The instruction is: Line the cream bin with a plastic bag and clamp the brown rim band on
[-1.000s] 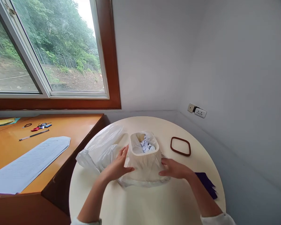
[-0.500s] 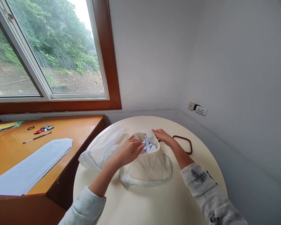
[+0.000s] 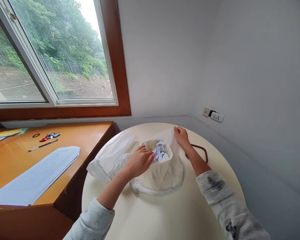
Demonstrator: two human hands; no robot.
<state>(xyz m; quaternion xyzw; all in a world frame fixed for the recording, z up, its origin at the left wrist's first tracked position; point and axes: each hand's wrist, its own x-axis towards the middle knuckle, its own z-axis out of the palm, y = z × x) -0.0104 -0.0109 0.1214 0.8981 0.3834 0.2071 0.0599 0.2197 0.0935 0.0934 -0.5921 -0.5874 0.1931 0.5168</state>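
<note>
On the round table stands a small cream-coloured bin [image 3: 152,176] with a translucent white plastic bag [image 3: 115,150] draped over and around it. Crumpled white paper [image 3: 160,151] with dark marks lies inside its mouth. My left hand [image 3: 140,160] rests at the bin's left rim, fingers stretched and thumb apart; its contact with the rim is partly hidden. At the far right of the bin, my right hand [image 3: 181,136] pinches the bag's edge, stretching the film up and away from the rim. Behind the right forearm lies a brown rounded frame [image 3: 206,155].
The round cream table [image 3: 165,216] stands near the wall, right of an orange wooden desk [image 3: 90,133]. Written paper sheets [image 3: 40,176], a pen [image 3: 43,145], a bunch of keys [image 3: 50,136] and coloured folders [image 3: 6,134] lie on the desk. A wall socket [image 3: 217,116] is at right.
My right hand has moved from the bin's rim outward to the right and away from me, drawing the bag's film off the rim. More crumpled paper shows. My left hand stays at the rim.
</note>
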